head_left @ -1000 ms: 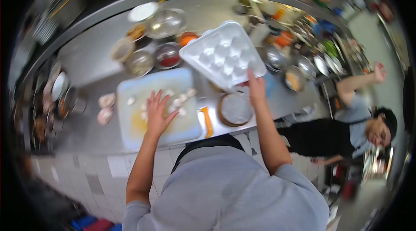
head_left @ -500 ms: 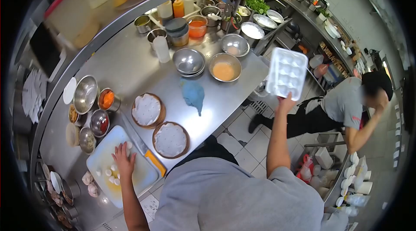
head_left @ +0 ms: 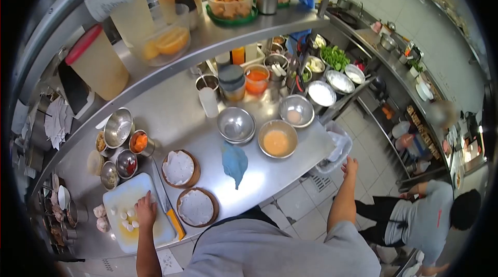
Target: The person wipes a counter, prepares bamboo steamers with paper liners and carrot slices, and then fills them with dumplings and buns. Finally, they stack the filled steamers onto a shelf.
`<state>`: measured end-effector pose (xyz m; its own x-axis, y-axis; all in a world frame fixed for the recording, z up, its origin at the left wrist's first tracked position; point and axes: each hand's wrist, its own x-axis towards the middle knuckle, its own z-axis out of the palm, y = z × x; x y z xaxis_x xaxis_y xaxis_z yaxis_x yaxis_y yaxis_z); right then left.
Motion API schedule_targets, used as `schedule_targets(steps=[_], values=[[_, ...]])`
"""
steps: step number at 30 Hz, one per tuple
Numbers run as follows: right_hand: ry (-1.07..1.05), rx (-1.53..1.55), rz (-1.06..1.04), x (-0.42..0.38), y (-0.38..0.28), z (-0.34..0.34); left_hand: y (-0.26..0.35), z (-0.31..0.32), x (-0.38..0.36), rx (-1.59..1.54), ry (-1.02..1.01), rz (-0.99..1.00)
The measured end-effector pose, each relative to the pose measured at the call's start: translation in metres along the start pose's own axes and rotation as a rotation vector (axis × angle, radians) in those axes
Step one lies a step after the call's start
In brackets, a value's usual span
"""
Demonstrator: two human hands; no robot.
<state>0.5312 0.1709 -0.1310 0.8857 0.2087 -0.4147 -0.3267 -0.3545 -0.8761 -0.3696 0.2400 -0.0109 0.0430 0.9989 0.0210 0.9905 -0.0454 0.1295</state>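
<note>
My left hand rests palm down on a white cutting board, fingers apart. Just left of it on the board lie several small white round pieces. Beside the board a knife with an orange handle lies on the steel counter. My right hand is stretched out past the counter's right end, empty, its fingers loosely parted. Close by stands a bin lined with a clear bag; what lies in it is hard to make out.
Two round steamers lined with white paper sit on the counter. Near them are a blue cloth, a bowl of orange liquid and stacked steel bowls. A shelf crosses above. A co-worker bends at the right.
The white egg-tray-like plastic tray has left my right hand, which has opened over by the bin. The view has tilted up. The co-worker has turned and bent lower.
</note>
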Motion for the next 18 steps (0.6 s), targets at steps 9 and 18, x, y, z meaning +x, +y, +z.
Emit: schedule_targets(steps=[9, 18], values=[[-0.696, 0.097, -0.440, -0.254, -0.083, 0.136, -0.023, 0.014, 0.005, -0.177, 0.055, 0.105], [-1.824, -0.026, -0.720, -0.579, 0.012, 0.252, -0.019, -0.016, 0.008, -0.478, 0.198, 0.125]])
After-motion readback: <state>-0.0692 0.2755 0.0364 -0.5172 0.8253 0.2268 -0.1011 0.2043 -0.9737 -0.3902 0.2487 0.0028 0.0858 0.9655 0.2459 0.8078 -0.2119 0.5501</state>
